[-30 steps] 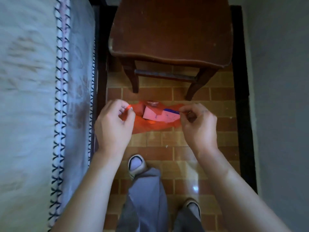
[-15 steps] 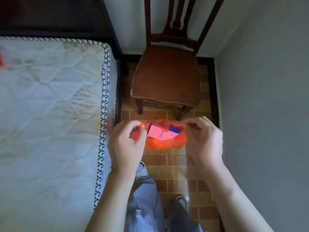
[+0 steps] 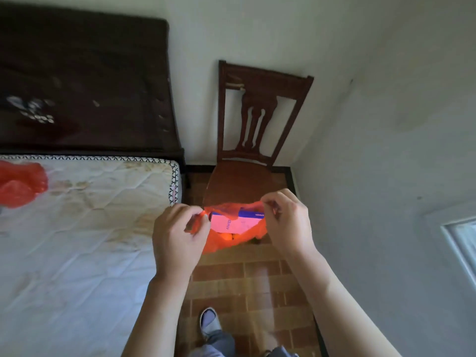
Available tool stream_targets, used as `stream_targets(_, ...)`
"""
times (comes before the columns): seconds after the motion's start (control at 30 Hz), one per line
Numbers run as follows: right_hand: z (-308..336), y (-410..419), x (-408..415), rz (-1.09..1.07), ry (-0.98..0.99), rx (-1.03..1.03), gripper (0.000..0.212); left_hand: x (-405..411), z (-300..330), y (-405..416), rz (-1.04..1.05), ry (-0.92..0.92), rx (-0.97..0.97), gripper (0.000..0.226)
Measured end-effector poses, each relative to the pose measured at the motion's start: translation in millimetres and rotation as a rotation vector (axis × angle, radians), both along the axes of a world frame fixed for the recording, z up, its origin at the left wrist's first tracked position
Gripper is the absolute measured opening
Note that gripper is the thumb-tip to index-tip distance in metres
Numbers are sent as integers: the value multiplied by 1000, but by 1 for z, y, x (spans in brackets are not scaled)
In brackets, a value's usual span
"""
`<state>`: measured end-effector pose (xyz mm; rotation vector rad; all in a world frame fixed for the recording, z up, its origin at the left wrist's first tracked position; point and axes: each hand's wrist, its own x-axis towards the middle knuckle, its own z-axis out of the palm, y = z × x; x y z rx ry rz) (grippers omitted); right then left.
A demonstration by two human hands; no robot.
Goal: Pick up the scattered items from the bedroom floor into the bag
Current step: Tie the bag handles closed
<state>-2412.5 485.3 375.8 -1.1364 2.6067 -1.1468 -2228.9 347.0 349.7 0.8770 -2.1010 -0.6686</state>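
Note:
I hold a thin orange plastic bag (image 3: 219, 240) in the air in front of me, above the tiled floor. My left hand (image 3: 177, 235) pinches its left rim and my right hand (image 3: 286, 222) pinches its right rim, so the mouth stays spread. Inside lies a pink box (image 3: 231, 224) with a blue edge, and something orange shows below it. The bag's bottom hangs between my hands.
A bare quilted mattress (image 3: 77, 240) fills the left, with a dark headboard (image 3: 85, 81) behind it and a second red plastic bag (image 3: 20, 184) on it. A wooden chair (image 3: 247, 161) stands against the wall ahead. Brick-pattern floor (image 3: 252, 287) runs between bed and right wall.
The bag has risen with both hands from just above the floor to chest height. My view has tilted up, so the chair back, headboard and second bag now show.

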Motion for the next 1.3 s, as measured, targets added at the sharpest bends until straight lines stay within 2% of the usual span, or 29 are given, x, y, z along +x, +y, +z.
stream_targets(0.27,104,-55,2,41,132,-139,19,16,103,-48,58,150,-107,5)
stream_targets(0.47,148,-103,14,130,173,-213,24,33,147,-71,176,160,-150,13)
stream_targets(0.73,150,-170,36,373,132,-209,25,69,145,-95,364,85,-126,16)
stream_targets(0.83,148,-205,42,495,131,-200,24,82,140,-108,458,44,-107,10)
stream_targets(1.07,144,-285,64,809,69,-208,27,103,142,-113,800,60,14,10)
stream_targets(1.3,130,-319,112,1105,-30,-255,27,132,145,-61,1122,-60,82,6)
